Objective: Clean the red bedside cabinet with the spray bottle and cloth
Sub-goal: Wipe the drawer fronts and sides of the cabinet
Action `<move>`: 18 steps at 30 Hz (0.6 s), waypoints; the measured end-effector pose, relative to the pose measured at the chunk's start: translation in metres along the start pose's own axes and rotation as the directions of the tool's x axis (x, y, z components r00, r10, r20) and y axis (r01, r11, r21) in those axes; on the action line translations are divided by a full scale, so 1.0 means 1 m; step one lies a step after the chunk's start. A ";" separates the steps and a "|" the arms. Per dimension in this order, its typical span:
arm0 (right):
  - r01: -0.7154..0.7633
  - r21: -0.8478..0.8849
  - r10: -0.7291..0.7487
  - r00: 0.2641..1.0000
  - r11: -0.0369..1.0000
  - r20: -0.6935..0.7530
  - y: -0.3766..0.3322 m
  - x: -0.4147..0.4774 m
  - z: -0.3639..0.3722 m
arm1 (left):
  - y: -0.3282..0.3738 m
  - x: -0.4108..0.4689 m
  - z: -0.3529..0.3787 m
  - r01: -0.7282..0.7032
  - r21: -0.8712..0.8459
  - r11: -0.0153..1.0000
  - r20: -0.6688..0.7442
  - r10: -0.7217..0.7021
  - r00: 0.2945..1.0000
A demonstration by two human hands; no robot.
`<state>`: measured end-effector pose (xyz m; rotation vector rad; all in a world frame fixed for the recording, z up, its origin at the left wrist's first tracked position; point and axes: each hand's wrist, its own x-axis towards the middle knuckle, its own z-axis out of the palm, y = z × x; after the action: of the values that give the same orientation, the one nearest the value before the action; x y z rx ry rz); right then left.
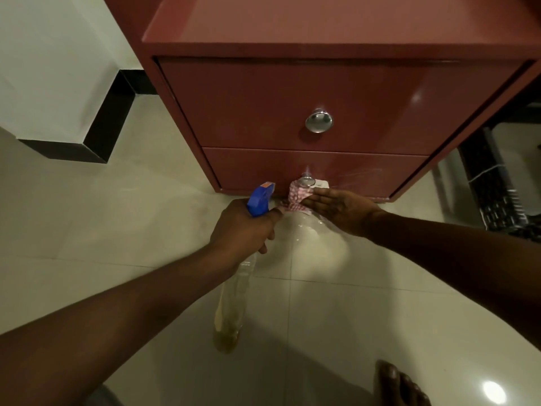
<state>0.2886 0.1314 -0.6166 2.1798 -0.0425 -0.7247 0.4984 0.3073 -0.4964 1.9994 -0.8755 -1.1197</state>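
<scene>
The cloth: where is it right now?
In the head view, the cloth is under the right hand, pressed on the lower drawer by its knob, right of the spray bottle.

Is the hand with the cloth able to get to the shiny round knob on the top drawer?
Probably yes. The right hand presses the pink checked cloth flat by the lower drawer's knob, and the round silver metal knob on the upper drawer sits just above, with only bare red drawer front between.
</scene>
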 end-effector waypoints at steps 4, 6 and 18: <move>-0.012 0.058 0.015 0.999 0.998 -0.043 0.001 -0.035 0.037 | 0.004 -0.003 0.000 -0.009 -0.028 1.000 0.019 0.010 1.000; -0.043 0.100 0.044 0.999 0.994 -0.010 0.002 -0.051 0.046 | 0.005 -0.005 0.001 -0.017 -0.028 0.999 0.034 0.018 0.999; -0.078 0.203 0.070 0.996 0.976 0.048 0.006 -0.022 -0.002 | 0.018 -0.004 0.040 -0.094 0.143 0.985 0.137 0.075 0.988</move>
<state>0.2730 0.1344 -0.6003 2.3446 -0.2270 -0.7495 0.4575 0.2914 -0.4962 2.0047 -1.1317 -1.1776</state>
